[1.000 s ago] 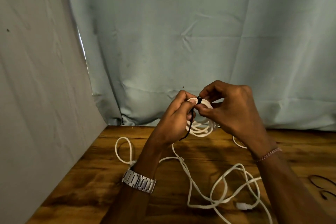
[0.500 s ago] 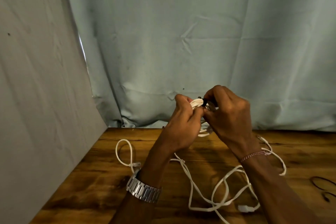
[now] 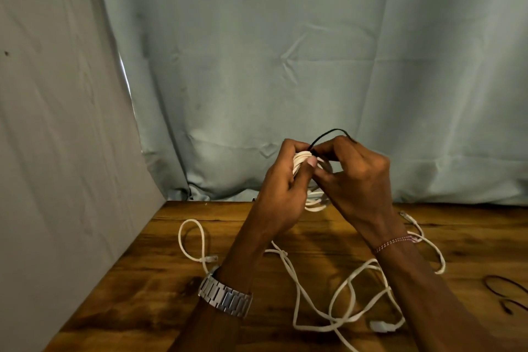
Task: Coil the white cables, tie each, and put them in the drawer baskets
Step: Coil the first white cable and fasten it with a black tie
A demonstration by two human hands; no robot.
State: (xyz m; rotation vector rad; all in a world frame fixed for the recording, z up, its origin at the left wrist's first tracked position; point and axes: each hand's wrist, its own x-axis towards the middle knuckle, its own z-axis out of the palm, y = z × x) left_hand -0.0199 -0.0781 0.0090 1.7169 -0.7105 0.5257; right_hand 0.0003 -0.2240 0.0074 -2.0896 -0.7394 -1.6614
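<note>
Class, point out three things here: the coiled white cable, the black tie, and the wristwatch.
coiled white cable (image 3: 303, 158), head view, top of the bundle.
black tie (image 3: 328, 132), head view, arching strand.
wristwatch (image 3: 225, 296), head view, metal band.

left hand gripping white coil, right hand pinching black tie

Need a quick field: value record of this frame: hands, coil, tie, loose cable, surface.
left hand: grips the white cable coil, held above the table
right hand: pinches the black tie at the top of the coil
black tie: arcs up above the fingers; whether it is fastened cannot be told
loose white cable: uncoiled, sprawled in loops on the wooden table
spare black ties: lying at the table's right edge
drawer baskets: not in view
backdrop: pale cloth curtain
</note>
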